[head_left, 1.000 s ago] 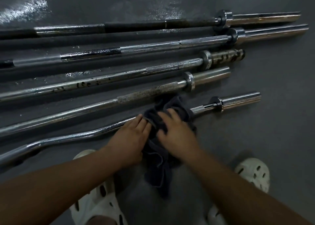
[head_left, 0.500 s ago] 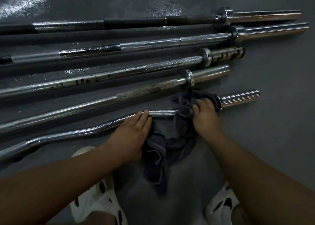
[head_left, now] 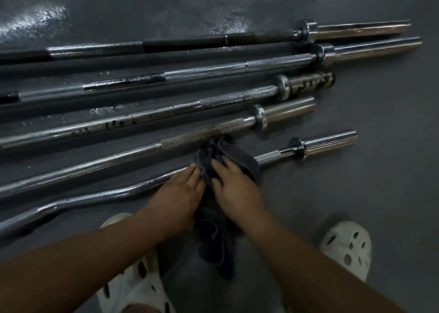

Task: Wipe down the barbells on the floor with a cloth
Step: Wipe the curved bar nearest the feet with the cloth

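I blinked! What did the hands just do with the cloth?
The right hand slid the cloth back left along the curved barbell, from its collar to beside the left hand. The left hand stayed resting on the bar; the other barbells did not move.

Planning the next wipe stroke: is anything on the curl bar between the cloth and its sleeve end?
Nothing visible: from the cloth under the right hand, the curl bar runs bare to its collar and sleeve. Leftward, the left hand rests on it.
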Demonstrator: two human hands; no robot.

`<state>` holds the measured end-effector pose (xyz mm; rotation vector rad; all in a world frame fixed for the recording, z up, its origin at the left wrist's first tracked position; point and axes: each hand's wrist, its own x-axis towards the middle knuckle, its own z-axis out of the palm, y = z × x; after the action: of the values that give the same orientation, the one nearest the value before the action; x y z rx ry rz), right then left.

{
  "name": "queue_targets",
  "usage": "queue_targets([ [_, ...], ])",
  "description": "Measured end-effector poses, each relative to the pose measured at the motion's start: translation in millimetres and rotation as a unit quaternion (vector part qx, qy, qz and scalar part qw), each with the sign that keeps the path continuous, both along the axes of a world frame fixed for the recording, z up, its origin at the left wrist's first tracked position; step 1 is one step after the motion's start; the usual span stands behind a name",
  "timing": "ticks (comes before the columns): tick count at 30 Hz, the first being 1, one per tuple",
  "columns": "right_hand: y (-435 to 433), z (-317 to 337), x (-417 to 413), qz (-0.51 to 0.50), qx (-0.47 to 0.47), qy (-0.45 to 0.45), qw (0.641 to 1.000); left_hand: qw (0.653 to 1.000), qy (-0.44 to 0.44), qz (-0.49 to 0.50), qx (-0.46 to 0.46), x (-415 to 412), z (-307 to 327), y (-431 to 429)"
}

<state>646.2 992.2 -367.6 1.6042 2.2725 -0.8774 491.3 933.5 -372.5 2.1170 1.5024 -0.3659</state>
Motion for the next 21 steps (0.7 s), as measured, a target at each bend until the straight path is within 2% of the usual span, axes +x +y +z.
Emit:
queue_targets([
  [2,27,-1,36,-0.035,0.049,0.015,0.998,1.0,-0.017,0.002,0.018,-4,-3,-1],
  [4,58,-5,72,-0.148,0.115,0.008,0.982,0.999,-0.027,0.007,0.028,-3,-2,-1],
  [6,76,-8,89,-0.281,0.138,0.022,0.949,1.0,-0.016,0.006,0.016,-1,-2,-1],
  [7,79,-9,88,-0.362,0.138,0.04,0.921,1.0,-0.01,0.006,0.01,0,-2,-1],
  [9,76,-13,69,-0.534,0.114,0.11,0.83,1.0,-0.011,0.01,0.001,0,0,0],
  [10,68,-15,53,-0.591,0.094,0.148,0.787,1.0,-0.012,0.008,-0.003,0,0,-1],
  [11,56,-17,35,-0.605,0.064,0.185,0.772,1.0,-0.011,0.004,-0.005,1,0,-1],
  [14,17,-16,3,-0.527,-0.03,0.264,0.807,1.0,-0.015,0.007,0.006,0,2,0],
  [15,19,-15,7,-0.533,-0.038,0.263,0.803,1.0,-0.014,0.009,0.002,0,3,0],
  [16,29,-14,17,-0.559,-0.025,0.267,0.785,1.0,-0.012,0.01,0.0,-1,4,0],
  [18,55,-21,44,-0.641,0.031,0.258,0.722,1.0,-0.01,0.006,0.012,1,5,0],
  [19,62,-22,50,-0.663,0.066,0.231,0.709,1.0,-0.007,0.0,0.015,3,7,0],
  [20,61,-22,47,-0.651,0.083,0.202,0.727,1.0,-0.006,-0.001,0.016,5,8,1],
  [21,53,-20,31,-0.61,0.079,0.177,0.768,1.0,0.0,-0.002,0.012,7,8,2],
])
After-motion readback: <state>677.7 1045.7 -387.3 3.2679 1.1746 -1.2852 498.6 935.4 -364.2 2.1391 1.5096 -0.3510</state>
